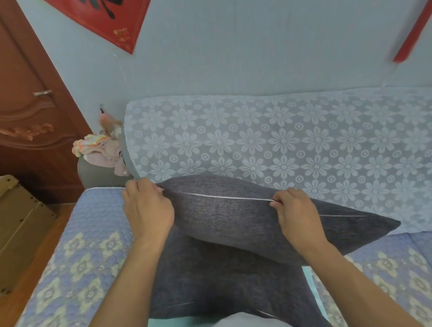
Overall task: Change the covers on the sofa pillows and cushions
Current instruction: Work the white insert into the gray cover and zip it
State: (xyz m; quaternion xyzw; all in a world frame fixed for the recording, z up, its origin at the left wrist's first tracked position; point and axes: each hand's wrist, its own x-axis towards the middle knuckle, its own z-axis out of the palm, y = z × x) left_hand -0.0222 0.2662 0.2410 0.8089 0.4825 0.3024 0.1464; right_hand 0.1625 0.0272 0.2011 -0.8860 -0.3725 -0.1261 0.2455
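My left hand [147, 208] grips the left end of the upper grey pillow [238, 220], fingers curled over the corner where the zipper line [224, 196] begins. My right hand [295, 209] pinches the same zipper line further along, thumb and fingers closed on it; whether they hold the slider itself I cannot tell. The zip seam runs pale along the top edge of the pillow, from the left hand through the right hand and on toward the right corner.

The upper grey pillow stands on its lower edge, tilted, resting on a second grey pillow [217, 277] that lies flat beneath it on the sofa seat [71, 248], toward the front edge. A short pale seam shows near the front edge of the lower pillow.

The seat carries a blue quilted cover with pale flower motifs. The sofa back [284, 139] behind the pillows is draped in a light floral lace cloth. On the left armrest [94, 174] sits a small heap of pastel fabric [103, 150]. A brown door [16, 99] stands at the left, with a wooden box [9, 226] on the floor beside the sofa. A red paper hanging [104, 16] is fixed on the wall above.
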